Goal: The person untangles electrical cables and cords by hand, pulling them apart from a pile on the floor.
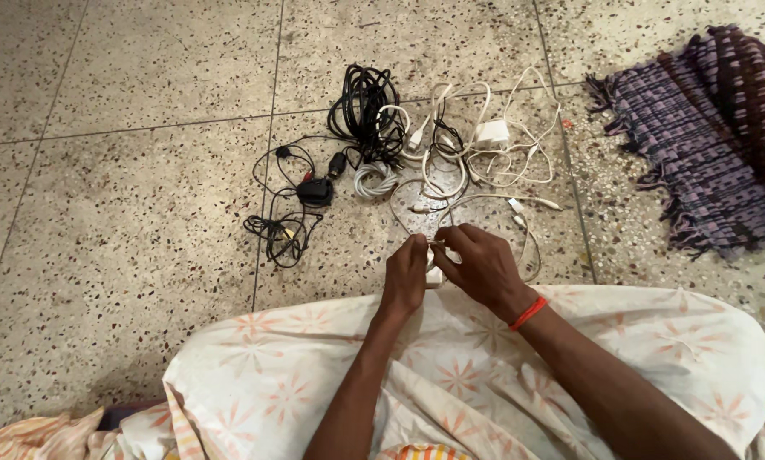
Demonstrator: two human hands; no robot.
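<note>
The person sat on the terrazzo floor (127, 213) with a pale flower-printed cloth (655, 358) over the lap, and both hands met just past its edge; the left hand (406, 277) was closed in a pinch on a thin white cable (484, 198), and the right hand (483, 268), an orange band (528, 313) at its wrist, was closed around the same cable and a small white piece, perhaps a plug, half hidden between the fingers; the cable ran up from the two hands in a loose loop toward the heap of leads lying ahead on the floor. That heap held a black cable bundle (363, 106), a small wound white coil (374, 181), a white charger block (491, 132) among tangled white leads, and, off to the left, a black adapter (314, 192) with thin black wires (282, 234) trailing from it; a purple woven mat (706, 128) lay well apart at the right. The work in hand looked like gathering one lead, and it would go best, I judged, with one hand keeping a steady hold as anchor while the other fed even turns; the free length wanted drawing out slowly, since it lay close to other white leads and could drag them along; sharp bends near the plug were worth avoiding.
</note>
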